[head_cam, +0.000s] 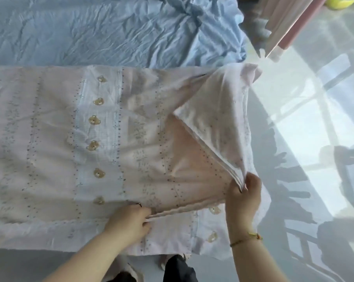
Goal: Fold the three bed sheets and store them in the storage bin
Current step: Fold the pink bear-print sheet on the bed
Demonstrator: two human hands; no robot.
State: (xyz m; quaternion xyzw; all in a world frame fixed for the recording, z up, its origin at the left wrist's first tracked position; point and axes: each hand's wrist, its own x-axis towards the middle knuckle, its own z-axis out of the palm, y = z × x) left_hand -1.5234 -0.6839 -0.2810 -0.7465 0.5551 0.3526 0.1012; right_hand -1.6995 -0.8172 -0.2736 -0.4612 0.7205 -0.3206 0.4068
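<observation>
If the right hand (243, 200) lets its pinch slacken, the stacked layers of the flap (216, 110) could slide apart and the fold would come down crooked. Thin cloth like this probably slips easily against itself. That hand pinches the lifted corner between thumb and fingers, with several edges showing at the grip. The left hand (129, 220) has its fingers curled on the near edge of the pink sheet (90, 139), holding it down against the floor (314, 119). Should it let go, the whole strip may drag toward the pull, since the floor is glossy and gives little hold. Air caught under the flap could also leave a ridge.

The pink sheet lies on the floor as a long flat band, soft and matte, printed with dotted rows and small bear faces. The flap shows its paler underside and stands up as a loose triangle. Beyond the band, meeting its far edge, the blue sheet (111, 31) lies unfolded and heavily creased. I cannot tell whether the pink thing (290, 23) at the top right is the third sheet.
</observation>
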